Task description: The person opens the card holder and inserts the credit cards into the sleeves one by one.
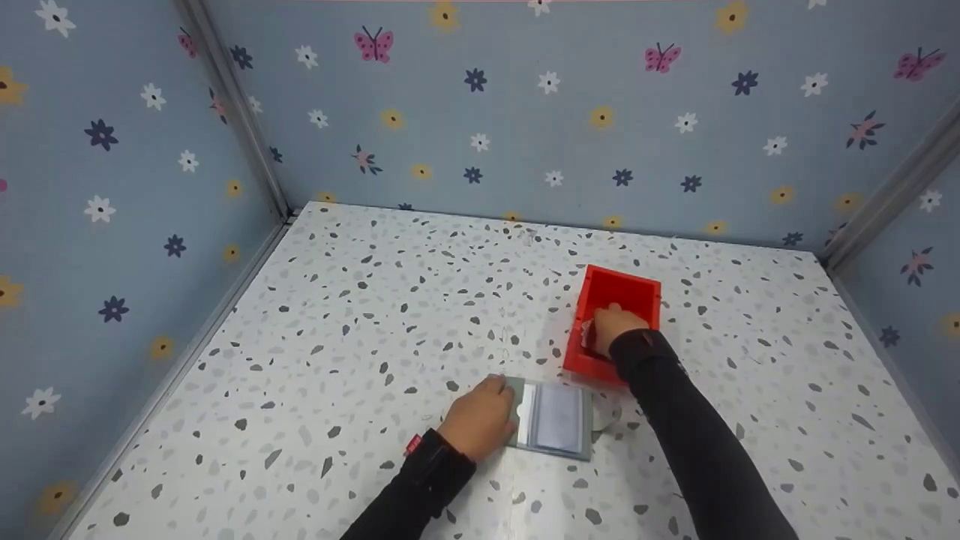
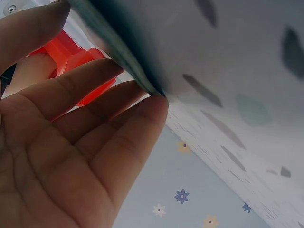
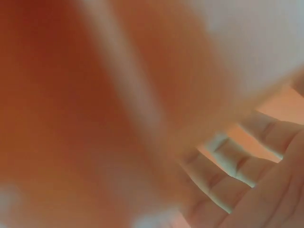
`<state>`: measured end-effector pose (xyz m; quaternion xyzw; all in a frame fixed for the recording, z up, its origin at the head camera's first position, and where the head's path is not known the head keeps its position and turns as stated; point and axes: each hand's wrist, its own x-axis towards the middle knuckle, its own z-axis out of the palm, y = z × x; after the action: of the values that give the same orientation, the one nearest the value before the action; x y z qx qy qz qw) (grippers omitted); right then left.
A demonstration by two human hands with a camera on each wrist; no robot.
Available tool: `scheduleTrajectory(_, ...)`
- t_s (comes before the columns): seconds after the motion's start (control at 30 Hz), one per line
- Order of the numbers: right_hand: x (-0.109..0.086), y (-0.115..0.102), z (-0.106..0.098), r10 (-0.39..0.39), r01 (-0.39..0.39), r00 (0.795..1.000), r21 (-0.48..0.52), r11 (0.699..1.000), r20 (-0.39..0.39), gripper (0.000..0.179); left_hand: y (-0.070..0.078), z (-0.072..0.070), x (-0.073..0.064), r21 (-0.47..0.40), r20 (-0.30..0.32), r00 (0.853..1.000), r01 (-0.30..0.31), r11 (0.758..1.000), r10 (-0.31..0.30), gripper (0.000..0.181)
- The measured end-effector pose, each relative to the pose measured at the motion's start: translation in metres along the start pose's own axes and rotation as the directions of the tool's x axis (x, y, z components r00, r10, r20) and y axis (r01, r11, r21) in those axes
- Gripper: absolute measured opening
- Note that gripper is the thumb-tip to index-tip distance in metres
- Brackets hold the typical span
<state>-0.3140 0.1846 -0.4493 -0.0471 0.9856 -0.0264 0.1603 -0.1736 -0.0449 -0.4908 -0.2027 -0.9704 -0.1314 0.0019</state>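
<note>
Grey-green holder point(image 1: 555, 418) on near part of table point(image 1: 360, 360), between left hand point(image 1: 478, 420) and right arm, just nearer than red bin point(image 1: 592, 367). Left hand grips holder's left edge with thumb and fingertips. Right hand point(image 1: 613, 330) reaches down inside bin; pale item point(image 1: 587, 330) shows just beside it, but can't tell if it's gripped: fingertips hidden in head view, right wrist view badly blurred. Risks, my judgement: left hand only has the edge, so a pull could skid or twist the holder; lifting that edge could let the pale sheet in the pocket slide out; right wrist or sleeve could catch the bin wall on the way out and shift the bin. Holder lies pocket side up, big pale panel toward right, narrow white strip left of it. Long axis looks left-right, right end slightly nearer; left end partly covered by hand.
</note>
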Motion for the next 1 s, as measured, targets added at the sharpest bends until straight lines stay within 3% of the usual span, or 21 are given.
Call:
scheduleTrajectory(0.17,-0.004,-0.001,-0.001,-0.002,0.003,1.0,0.023,1.0,-0.017,0.032,0.0,0.0,0.0,-0.004,0.0,1.0,0.0,1.0,0.0,0.043)
scheduleTrajectory(0.43,-0.004,0.002,-0.001,-0.005,0.006,0.999,0.036,0.999,-0.043,0.051,0.001,-0.002,0.0,-0.004,0.004,1.0,0.003,1.0,-0.003,0.041)
scheduleTrajectory(0.7,-0.006,0.004,-0.005,0.014,-0.012,0.999,0.065,0.998,-0.039,0.035,0.003,-0.003,0.001,-0.021,0.019,1.0,0.012,1.0,-0.012,0.041)
scheduleTrajectory(1.0,-0.013,0.006,-0.013,0.024,-0.021,1.0,0.178,0.984,-0.014,0.019,0.0,-0.001,-0.001,-0.003,-0.034,0.999,-0.025,1.0,0.024,0.04)
